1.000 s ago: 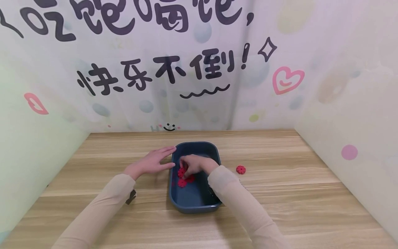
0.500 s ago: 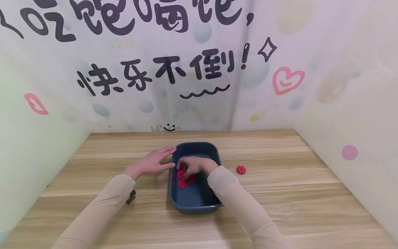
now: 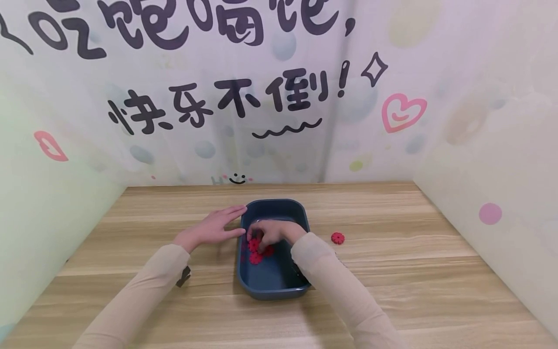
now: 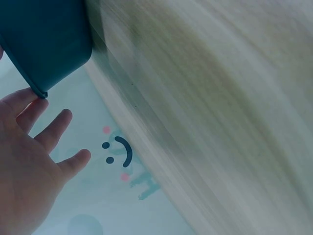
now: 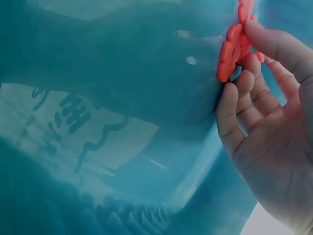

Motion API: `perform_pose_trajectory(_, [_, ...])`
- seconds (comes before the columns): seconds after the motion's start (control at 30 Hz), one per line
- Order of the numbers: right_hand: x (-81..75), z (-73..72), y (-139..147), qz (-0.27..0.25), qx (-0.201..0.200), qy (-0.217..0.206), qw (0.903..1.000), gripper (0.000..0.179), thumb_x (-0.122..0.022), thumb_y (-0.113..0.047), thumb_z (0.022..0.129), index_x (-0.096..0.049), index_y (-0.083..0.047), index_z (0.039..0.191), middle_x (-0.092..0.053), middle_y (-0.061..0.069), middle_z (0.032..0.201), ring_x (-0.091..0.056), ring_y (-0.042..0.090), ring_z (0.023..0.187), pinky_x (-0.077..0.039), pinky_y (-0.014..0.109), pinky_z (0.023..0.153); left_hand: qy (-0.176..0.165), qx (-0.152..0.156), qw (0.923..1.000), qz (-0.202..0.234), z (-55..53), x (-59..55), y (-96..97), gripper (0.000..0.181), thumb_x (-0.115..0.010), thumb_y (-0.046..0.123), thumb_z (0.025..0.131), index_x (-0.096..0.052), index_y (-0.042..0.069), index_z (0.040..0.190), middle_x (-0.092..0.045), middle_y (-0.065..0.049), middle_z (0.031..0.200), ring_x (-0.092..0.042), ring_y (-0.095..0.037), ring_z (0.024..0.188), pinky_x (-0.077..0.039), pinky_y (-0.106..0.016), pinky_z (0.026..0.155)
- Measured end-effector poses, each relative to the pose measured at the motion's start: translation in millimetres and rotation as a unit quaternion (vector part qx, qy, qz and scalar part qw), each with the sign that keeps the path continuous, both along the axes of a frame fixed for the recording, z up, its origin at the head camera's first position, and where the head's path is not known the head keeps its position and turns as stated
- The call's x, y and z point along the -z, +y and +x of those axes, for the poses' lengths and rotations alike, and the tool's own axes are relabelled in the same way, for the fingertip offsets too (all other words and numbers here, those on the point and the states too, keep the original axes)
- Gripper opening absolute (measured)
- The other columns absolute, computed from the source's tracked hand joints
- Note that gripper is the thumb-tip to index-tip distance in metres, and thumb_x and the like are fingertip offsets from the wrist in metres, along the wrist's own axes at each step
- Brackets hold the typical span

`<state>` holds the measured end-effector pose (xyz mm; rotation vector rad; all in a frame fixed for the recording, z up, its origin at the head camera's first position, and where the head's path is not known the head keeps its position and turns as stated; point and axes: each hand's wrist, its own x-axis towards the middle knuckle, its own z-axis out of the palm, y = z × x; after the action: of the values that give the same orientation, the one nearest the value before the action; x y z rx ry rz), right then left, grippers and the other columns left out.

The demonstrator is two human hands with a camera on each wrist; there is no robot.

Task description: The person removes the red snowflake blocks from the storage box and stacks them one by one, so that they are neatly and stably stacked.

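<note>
A deep blue plastic bin (image 3: 274, 293) stands on the wooden table. Inside it, by the left wall, lie several red flower-shaped plastic pieces (image 3: 255, 258). My right hand (image 3: 271, 232) reaches into the bin and pinches a red flower piece (image 5: 230, 55) between thumb and fingers; other pieces touch it, partly hidden behind the hand. On the bin's left rim rest the fingertips of my left hand (image 3: 212, 227), fingers spread and nearly straight. The left wrist view shows this hand (image 4: 29, 147) touching the bin's edge from outside.
One loose red flower piece (image 3: 337, 238) lies on the table right of the bin. A small dark thing (image 3: 184, 277) shows beneath the left wrist. Printed cloth walls (image 3: 279, 160) enclose the table at the back and both sides.
My right hand has shifted slightly toward me and to the left within the bin, and the red pieces have moved a little with it. The left hand stays in place.
</note>
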<state>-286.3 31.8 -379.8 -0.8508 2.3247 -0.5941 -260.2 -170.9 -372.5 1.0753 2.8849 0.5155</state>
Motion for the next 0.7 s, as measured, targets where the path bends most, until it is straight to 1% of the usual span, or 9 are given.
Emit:
perform_pose_trajectory(0.17, [-0.5,-1.1,1.1,-0.002,0.0,-0.001,1.0,0.031,-0.07,-0.014,0.075,-0.056,-0.02,0.103,-0.052,-0.002,0.09,-0.05,0.015,0.082,-0.044,0.026,0.069,0.001,-0.001,1.0,-0.002,-0.4,0.1,-0.2,0.063,-0.048,0.042,0.088,-0.033,0.004,0.136,-0.03,-0.013,0.139,-0.029,-0.029,0.124,-0.021,-0.054,0.095])
perform_pose_trajectory(0.33, [-5.4,-3.4,2.4,0.001,0.006,-0.004,1.0,0.031,-0.07,-0.014,0.075,-0.056,-0.021,0.102,-0.055,-0.001,0.088,-0.052,0.014,0.079,-0.044,0.026,0.069,-0.001,-0.003,1.0,-0.001,-0.1,-0.6,-0.8,0.065,-0.047,0.045,0.088,-0.032,0.004,0.136,-0.03,-0.013,0.139,-0.028,-0.03,0.124,-0.021,-0.055,0.094])
perform_pose_trajectory(0.47, [-15.6,-6.7,4.1,0.003,0.016,0.005,0.9999,0.03,-0.07,-0.016,0.076,-0.055,-0.021,0.101,-0.057,-0.001,0.085,-0.053,0.014,0.077,-0.043,0.027,0.07,-0.003,-0.004,1.0,0.002,0.2,-1.4,-0.5,0.065,-0.047,0.044,0.088,-0.033,0.003,0.136,-0.03,-0.014,0.139,-0.028,-0.03,0.124,-0.021,-0.055,0.094])
perform_pose_trajectory(0.63, [-34.9,-10.9,9.0,-0.003,0.014,0.039,0.9991,0.031,-0.071,-0.016,0.075,-0.055,-0.017,0.102,-0.057,-0.001,0.083,-0.053,0.013,0.076,-0.042,0.026,0.07,0.003,-0.002,1.0,0.001,-0.2,-1.4,-0.2,0.064,-0.049,0.042,0.088,-0.033,0.003,0.136,-0.031,-0.015,0.138,-0.03,-0.031,0.123,-0.022,-0.055,0.094])
perform_pose_trajectory(0.7, [-42.3,-12.4,12.4,-0.014,0.013,0.049,0.9986,0.032,-0.071,-0.014,0.074,-0.055,-0.014,0.102,-0.057,0.0,0.083,-0.053,0.013,0.076,-0.042,0.025,0.07,0.003,-0.001,1.0,0.001,-0.1,-1.3,-0.2,0.063,-0.049,0.041,0.088,-0.033,0.004,0.136,-0.031,-0.015,0.138,-0.031,-0.031,0.123,-0.022,-0.054,0.094])
